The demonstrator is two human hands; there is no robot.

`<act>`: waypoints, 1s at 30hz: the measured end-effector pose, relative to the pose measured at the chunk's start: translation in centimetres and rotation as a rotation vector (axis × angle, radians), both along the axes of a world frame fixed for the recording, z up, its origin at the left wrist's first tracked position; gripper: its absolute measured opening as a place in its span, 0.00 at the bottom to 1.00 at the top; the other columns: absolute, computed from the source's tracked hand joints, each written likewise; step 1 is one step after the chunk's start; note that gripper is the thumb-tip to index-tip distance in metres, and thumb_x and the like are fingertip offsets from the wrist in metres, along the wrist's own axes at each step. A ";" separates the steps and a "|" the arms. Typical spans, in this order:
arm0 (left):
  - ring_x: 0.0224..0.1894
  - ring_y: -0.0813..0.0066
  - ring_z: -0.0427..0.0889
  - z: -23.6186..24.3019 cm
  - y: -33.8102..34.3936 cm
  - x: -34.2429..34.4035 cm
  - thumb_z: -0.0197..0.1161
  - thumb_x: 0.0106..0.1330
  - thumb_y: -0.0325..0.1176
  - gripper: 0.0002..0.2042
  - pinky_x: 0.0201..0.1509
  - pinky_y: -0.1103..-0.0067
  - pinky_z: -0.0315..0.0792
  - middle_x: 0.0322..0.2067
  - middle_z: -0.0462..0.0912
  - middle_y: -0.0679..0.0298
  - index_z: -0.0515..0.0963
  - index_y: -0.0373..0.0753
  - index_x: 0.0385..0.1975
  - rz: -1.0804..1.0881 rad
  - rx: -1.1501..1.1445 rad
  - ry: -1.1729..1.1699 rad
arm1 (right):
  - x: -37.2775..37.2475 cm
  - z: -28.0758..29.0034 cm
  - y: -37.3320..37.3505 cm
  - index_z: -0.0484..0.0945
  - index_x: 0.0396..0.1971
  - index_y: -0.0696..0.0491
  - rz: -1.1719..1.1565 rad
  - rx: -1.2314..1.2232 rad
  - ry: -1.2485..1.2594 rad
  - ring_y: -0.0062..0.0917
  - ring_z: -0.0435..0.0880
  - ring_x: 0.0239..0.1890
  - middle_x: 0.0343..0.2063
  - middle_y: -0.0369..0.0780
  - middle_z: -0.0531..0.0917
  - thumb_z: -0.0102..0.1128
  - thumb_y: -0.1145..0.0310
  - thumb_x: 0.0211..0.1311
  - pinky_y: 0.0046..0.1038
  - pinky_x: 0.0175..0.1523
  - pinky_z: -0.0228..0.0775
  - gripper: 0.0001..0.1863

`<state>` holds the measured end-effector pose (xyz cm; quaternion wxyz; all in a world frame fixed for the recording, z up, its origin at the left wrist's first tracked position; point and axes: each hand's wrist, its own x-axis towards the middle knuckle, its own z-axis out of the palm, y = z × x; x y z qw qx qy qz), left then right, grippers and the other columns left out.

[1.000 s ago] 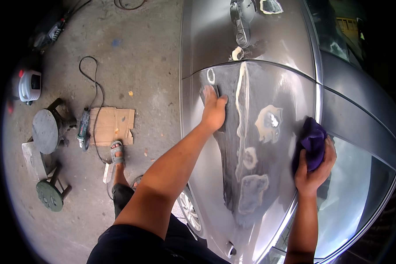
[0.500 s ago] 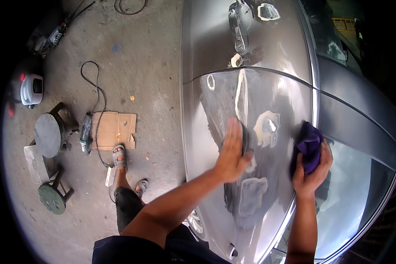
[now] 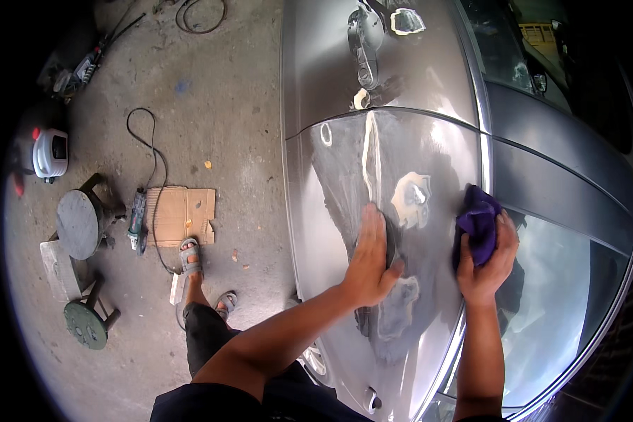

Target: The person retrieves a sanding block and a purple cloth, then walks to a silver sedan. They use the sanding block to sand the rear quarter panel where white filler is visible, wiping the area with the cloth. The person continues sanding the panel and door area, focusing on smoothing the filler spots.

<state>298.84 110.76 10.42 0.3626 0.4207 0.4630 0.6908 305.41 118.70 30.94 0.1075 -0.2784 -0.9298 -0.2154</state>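
Observation:
My left hand [image 3: 367,261] lies over the door of a grey car [image 3: 323,246], its fingers straight and together and the thumb apart. A dark grey flat pad [image 3: 391,243] shows along the fingers' right side; most of it is hidden under the palm, and its exact kind cannot be made out. My right hand [image 3: 487,264] grips a bunched purple cloth [image 3: 480,221] by the window's lower edge. Around my left hand the paint is dull and scuffed, with a cream filler patch [image 3: 409,200], a long pale strip [image 3: 370,151] and a grey patch [image 3: 399,306].
A door handle [image 3: 366,60] is on the adjoining panel. On the concrete floor at left lie an angle grinder [image 3: 137,221] with its cord and a cardboard sheet [image 3: 183,235]. Two round stools [image 3: 79,225] and a white jug [image 3: 50,153] stand farther left.
My left hand has slid slightly down the door panel toward me, with the dark pad under it. The whole car has shifted a little left in view; my right hand still holds the cloth.

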 end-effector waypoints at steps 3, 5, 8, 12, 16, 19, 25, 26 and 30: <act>0.74 0.44 0.30 0.2 4.2 -3.5 0.49 0.67 0.41 0.41 0.76 0.66 0.32 0.70 0.31 0.35 0.33 0.22 0.68 0.056 -0.141 0.034 | 0.1 -0.1 0.0 0.70 0.53 0.61 0.010 0.008 0.009 0.50 0.77 0.50 0.50 0.55 0.76 0.67 0.74 0.48 0.42 0.56 0.70 0.29; 0.74 0.43 0.31 0.3 5.0 -4.2 0.49 0.67 0.41 0.40 0.76 0.66 0.33 0.70 0.32 0.35 0.35 0.21 0.68 0.088 -0.121 0.051 | 0.2 -0.1 0.1 0.70 0.53 0.61 0.002 0.009 0.006 0.50 0.77 0.50 0.50 0.54 0.76 0.67 0.74 0.48 0.41 0.56 0.70 0.29; 0.73 0.37 0.33 0.8 2.1 -2.0 0.49 0.67 0.42 0.40 0.75 0.60 0.33 0.69 0.34 0.32 0.36 0.20 0.67 0.120 -0.032 0.182 | 0.1 -0.1 0.2 0.70 0.53 0.61 0.026 0.014 0.024 0.48 0.77 0.50 0.50 0.54 0.76 0.67 0.74 0.48 0.41 0.56 0.70 0.29; 0.71 0.31 0.34 2.5 -2.1 0.0 0.54 0.63 0.41 0.41 0.74 0.54 0.35 0.67 0.36 0.28 0.42 0.17 0.66 -0.128 -0.093 0.252 | 0.0 0.0 0.1 0.71 0.53 0.60 0.037 0.021 0.032 0.47 0.78 0.50 0.50 0.52 0.76 0.67 0.73 0.48 0.40 0.55 0.71 0.29; 0.72 0.36 0.35 2.2 3.6 -3.5 0.55 0.62 0.38 0.40 0.75 0.59 0.36 0.68 0.38 0.30 0.43 0.19 0.66 0.125 -0.101 0.342 | 0.2 -0.1 0.1 0.72 0.52 0.60 0.034 0.055 0.043 0.46 0.78 0.48 0.50 0.50 0.76 0.67 0.71 0.49 0.38 0.54 0.71 0.27; 0.72 0.35 0.36 1.9 5.6 -5.0 0.53 0.63 0.40 0.40 0.75 0.59 0.37 0.68 0.38 0.30 0.42 0.19 0.66 0.161 -0.084 0.349 | 0.5 -0.2 0.1 0.73 0.52 0.59 0.048 0.072 0.048 0.44 0.78 0.48 0.50 0.49 0.77 0.66 0.69 0.50 0.37 0.53 0.72 0.26; 0.71 0.30 0.37 2.5 -6.9 5.1 0.57 0.60 0.42 0.43 0.74 0.54 0.36 0.66 0.39 0.26 0.43 0.15 0.64 -0.094 -0.061 0.394 | 0.6 0.0 -0.2 0.72 0.53 0.55 0.066 0.097 0.065 0.41 0.78 0.48 0.51 0.45 0.76 0.67 0.69 0.49 0.35 0.53 0.72 0.28; 0.71 0.30 0.37 2.6 -7.4 5.6 0.56 0.61 0.42 0.43 0.74 0.54 0.36 0.67 0.39 0.27 0.42 0.16 0.65 -0.062 -0.046 0.386 | 0.7 0.0 -0.3 0.72 0.54 0.54 0.048 0.094 0.064 0.40 0.78 0.48 0.50 0.44 0.76 0.68 0.68 0.48 0.35 0.52 0.72 0.29; 0.73 0.39 0.35 2.2 -4.4 4.5 0.49 0.66 0.42 0.39 0.75 0.61 0.34 0.69 0.37 0.31 0.40 0.19 0.67 0.108 -0.078 0.356 | 1.3 -0.2 -0.2 0.72 0.54 0.52 0.035 0.083 0.083 0.40 0.77 0.50 0.51 0.42 0.76 0.68 0.65 0.50 0.35 0.53 0.71 0.29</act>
